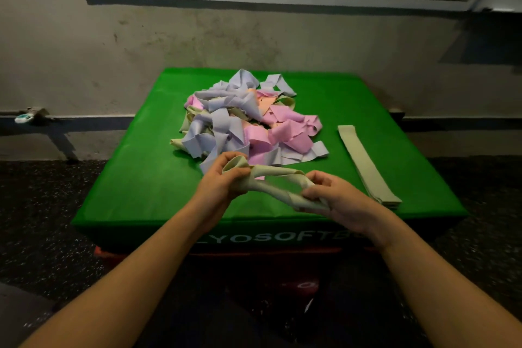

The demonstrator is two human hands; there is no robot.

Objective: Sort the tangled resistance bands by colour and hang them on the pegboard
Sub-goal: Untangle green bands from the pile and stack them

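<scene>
Hands grip one twisted pale green band (275, 182) – left hand (226, 178) pinching one end, right hand (333, 196) the other – just before the pile (248, 118). Person should untwist it flat between both grips.

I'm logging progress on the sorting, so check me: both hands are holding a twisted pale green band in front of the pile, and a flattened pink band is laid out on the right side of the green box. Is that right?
One detail is off: the flattened band on the right of the green box is pale green, not pink, as the head view shows. The left hand and right hand do hold a twisted pale green band before the pile.
</scene>
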